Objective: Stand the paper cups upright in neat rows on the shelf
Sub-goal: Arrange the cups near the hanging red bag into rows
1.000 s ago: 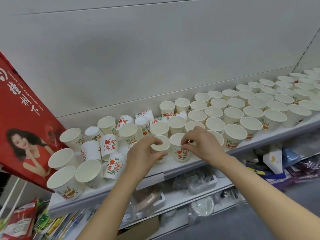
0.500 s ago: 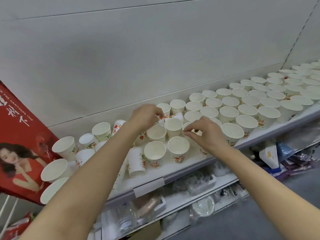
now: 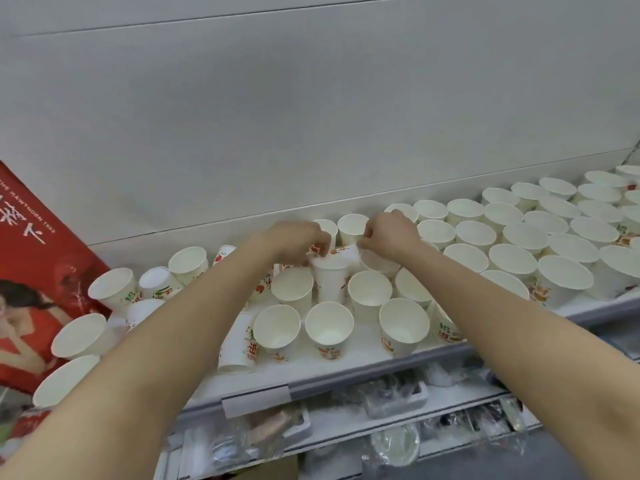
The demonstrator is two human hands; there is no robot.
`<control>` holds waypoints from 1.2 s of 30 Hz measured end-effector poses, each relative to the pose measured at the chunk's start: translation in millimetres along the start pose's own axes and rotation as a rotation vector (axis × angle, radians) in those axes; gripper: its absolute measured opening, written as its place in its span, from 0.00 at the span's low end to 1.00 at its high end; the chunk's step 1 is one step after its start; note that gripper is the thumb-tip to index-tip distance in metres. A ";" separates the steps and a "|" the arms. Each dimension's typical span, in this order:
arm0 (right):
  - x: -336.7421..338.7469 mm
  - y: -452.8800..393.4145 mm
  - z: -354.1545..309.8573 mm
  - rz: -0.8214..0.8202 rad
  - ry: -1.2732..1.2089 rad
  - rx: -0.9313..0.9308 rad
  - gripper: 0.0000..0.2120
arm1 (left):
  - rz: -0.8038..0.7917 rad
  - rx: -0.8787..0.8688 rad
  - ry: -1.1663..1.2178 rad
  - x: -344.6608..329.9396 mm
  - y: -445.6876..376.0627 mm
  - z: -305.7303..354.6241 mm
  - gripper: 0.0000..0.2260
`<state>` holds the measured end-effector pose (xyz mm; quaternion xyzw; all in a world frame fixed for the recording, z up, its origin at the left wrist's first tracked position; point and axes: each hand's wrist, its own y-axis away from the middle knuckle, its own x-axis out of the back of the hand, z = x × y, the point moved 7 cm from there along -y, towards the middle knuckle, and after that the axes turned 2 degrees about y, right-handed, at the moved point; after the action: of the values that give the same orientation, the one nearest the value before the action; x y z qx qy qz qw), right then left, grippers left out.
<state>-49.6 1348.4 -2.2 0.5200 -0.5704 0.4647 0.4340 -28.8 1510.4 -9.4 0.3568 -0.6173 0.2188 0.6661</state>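
Red poster (image 3: 31, 271) reads "HAWTHORN TREE". Left hand (image 3: 294, 242) and right hand (image 3: 389, 235) seemingly pinch a tilted, orange-printed white paper cup (image 3: 344, 252) on the far shelf (image 3: 311, 370).

**Paper cups: state and position**

White paper cups (image 3: 526, 233) printed with red and green motifs are set upright, mouths up, in close rows on the right of the shelf (image 3: 346, 367). On the left, cups (image 3: 114, 289) are tilted or tipped at mixed angles. One cup (image 3: 341, 254) is held on its side near the shelf's back.

A shop: white display shelf (image 3: 346, 367) with price-tag holder (image 3: 255, 400), red advertising poster (image 3: 31, 258), packaged goods (image 3: 394, 445) below.
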 end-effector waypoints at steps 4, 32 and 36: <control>-4.3 -16.2 -6.5 -0.032 0.057 0.000 0.15 | -0.027 0.045 0.061 -0.6 0.7 -5.3 0.18; 9.9 14.8 -43.7 0.064 -0.054 0.145 0.05 | 0.473 0.142 0.213 -13.1 47.5 -18.6 0.06; 1.2 24.7 -41.5 0.177 0.050 0.148 0.07 | 0.474 0.101 0.314 -16.6 43.2 -15.2 0.06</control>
<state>-73.9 1389.5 5.0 0.4864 -0.5672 0.5548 0.3659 -52.7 1552.2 -16.6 0.1970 -0.5613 0.4513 0.6652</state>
